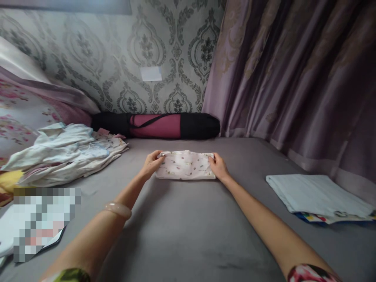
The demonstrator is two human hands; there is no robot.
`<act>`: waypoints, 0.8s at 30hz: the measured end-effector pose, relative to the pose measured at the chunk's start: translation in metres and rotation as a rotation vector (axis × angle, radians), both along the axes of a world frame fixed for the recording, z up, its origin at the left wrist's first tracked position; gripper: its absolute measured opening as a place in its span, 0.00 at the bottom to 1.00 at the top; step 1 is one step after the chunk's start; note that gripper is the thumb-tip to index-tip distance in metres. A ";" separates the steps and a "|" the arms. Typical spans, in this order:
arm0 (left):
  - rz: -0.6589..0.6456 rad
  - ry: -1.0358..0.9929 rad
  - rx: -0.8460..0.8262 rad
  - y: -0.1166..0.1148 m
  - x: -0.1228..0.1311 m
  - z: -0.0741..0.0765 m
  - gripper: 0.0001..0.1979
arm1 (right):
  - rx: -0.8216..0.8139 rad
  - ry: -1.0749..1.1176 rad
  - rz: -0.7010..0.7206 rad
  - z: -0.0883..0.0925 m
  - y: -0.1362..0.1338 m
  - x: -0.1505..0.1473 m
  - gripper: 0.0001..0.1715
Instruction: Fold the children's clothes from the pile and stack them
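Observation:
A small white cloth (188, 166) with a scattered coloured print is folded into a flat rectangle over the grey sheet (182, 235). My left hand (152, 162) pinches its left end near the upper corner, thumb on the near face. At the opposite end, my right hand (219, 166) grips the upper right corner in the same way. The fingers behind the cloth are mostly hidden. Both arms reach straight forward, and a pale bangle (118, 210) circles my left wrist.
A heap of loose light clothes (70, 150) lies to the left. Against the wall rests a long black and maroon bag (155, 126). Folded pale blue fabric (317, 196) sits at right, beside the purple curtain (279, 78). A partly blurred flat object (44, 223) is at lower left.

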State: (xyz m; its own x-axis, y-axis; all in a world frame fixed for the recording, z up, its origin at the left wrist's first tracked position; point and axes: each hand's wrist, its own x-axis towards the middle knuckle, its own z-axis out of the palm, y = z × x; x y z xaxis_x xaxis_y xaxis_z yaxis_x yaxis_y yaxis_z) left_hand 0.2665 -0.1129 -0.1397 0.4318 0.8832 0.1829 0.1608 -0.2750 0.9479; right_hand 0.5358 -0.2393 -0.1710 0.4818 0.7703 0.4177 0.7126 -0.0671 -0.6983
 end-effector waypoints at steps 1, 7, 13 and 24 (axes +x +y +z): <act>0.052 0.062 -0.021 0.005 0.005 -0.002 0.22 | -0.053 -0.023 -0.036 -0.001 0.004 0.000 0.16; 0.351 0.321 -0.135 0.023 0.015 -0.018 0.30 | -0.310 -0.034 -0.186 -0.009 0.016 -0.001 0.19; 0.353 0.395 -0.068 0.010 0.003 -0.024 0.23 | -0.334 -0.034 -0.222 -0.007 0.011 -0.008 0.25; 0.215 0.878 0.356 -0.014 0.002 -0.028 0.16 | -0.559 -0.313 -0.301 0.006 -0.004 -0.031 0.16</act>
State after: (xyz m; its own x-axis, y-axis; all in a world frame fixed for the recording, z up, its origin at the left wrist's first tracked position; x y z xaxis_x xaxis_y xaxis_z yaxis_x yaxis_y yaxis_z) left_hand 0.2683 -0.1269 -0.1678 0.3778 0.9145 0.1446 0.8516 -0.4045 0.3334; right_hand 0.5044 -0.2436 -0.1655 0.6298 0.7618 0.1518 0.7682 -0.5818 -0.2673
